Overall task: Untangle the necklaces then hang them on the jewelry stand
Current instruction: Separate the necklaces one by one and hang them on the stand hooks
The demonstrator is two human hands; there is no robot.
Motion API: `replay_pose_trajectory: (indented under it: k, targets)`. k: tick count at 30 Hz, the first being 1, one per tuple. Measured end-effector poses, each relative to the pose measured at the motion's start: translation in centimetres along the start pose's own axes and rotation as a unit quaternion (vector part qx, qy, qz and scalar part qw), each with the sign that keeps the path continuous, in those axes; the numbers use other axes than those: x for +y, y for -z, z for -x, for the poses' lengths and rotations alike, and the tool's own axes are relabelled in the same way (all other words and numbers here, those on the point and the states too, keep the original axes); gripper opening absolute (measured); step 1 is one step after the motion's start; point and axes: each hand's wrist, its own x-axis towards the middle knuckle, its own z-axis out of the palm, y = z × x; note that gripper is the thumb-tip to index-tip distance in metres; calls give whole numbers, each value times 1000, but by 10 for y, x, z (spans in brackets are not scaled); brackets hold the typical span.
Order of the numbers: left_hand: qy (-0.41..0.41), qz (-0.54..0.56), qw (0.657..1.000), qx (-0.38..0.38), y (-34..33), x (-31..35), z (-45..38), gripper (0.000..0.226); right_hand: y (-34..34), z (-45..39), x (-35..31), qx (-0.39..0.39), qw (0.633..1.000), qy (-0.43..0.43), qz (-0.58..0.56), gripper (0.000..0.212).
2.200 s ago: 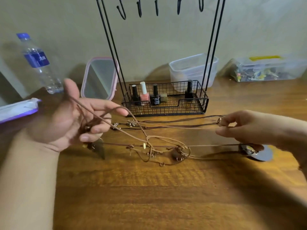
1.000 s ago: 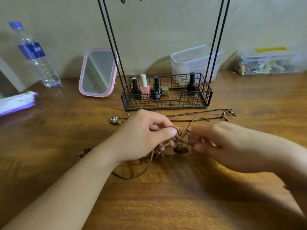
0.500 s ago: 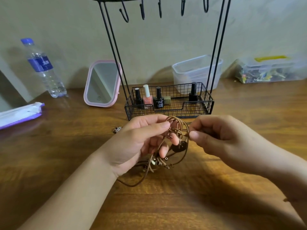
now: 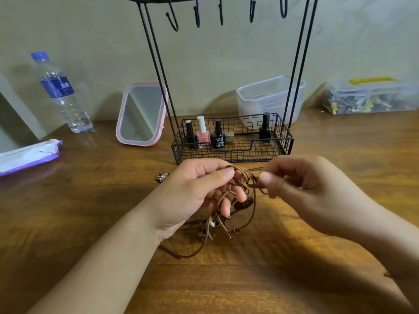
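1. Necklaces point(image 4: 246, 189), a tangle of brown cords, hang bunched between the person's two hands above the wooden table point(image 4: 90, 200), just in front of the jewelry stand point(image 4: 231, 152).
2. The left hand point(image 4: 199, 191) curls its thumb and fingers round the upper loops of the bundle; loose cord ends with small metal caps dangle below its fingers, and one long loop trails down onto the table.
3. The right hand point(image 4: 301, 180) pinches a strand of the same bundle between thumb and forefinger, its other fingers curled, close beside the left hand.
4. A small metal charm point(image 4: 162, 177) lies on the table to the left of the left hand, apart from the bundle.
5. The stand's black hooks point(image 4: 197, 17) carry nothing, and its wire basket holds four nail polish bottles point(image 4: 217, 137) and a small gold-coloured cube.
6. Behind the stand sit a pink-framed mirror point(image 4: 141, 114) leaning back, a clear plastic tub point(image 4: 269, 96), and further right a lidded clear box point(image 4: 371, 96) with mixed small items.
7. At the far left stand a water bottle point(image 4: 61, 91) and a white and purple packet point(image 4: 27, 155).
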Motion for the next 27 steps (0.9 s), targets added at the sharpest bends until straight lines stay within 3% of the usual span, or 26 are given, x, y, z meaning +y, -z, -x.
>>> replay_pose_trajectory:
  k: [2,5,9,12,13,16,18,20,23,24,25,27]
  targets:
    - [-28,-107,993,29,-2,3,2,23,5,-1,0,50,999,-5,-3,30]
    - [-81,-202,975,42,-8,6,5,16,5,0,-2,111,992,52,23,23]
    - [-105,-244,962,67,-17,4,8,4,-10,5,-7,78,990,106,41,30]
    - [-108,-276,952,77,-22,2,7,4,-16,5,-7,115,986,105,60,7]
    - [-105,-279,952,76,-24,1,6,4,-15,4,-6,113,987,92,62,9]
    - [-86,-283,952,79,-26,-2,3,7,-11,3,-4,47,995,41,-83,11]
    - [-67,-300,949,67,-27,-3,2,10,-6,1,-6,-2,960,37,-277,5]
    - [-53,-293,953,55,-30,-5,2,12,2,0,-7,-39,888,40,-456,9]
    - [-54,-292,953,61,-30,-4,2,9,19,-1,-3,-82,768,22,-635,38]
    - [-54,-298,951,62,-29,-3,2,8,24,-1,-1,-93,748,7,-657,41]
    - [-54,-301,950,60,-28,-2,3,7,30,-2,1,-96,758,-8,-645,43]
    - [-68,-322,943,54,-25,0,5,10,40,-1,4,-85,845,-38,-526,47]
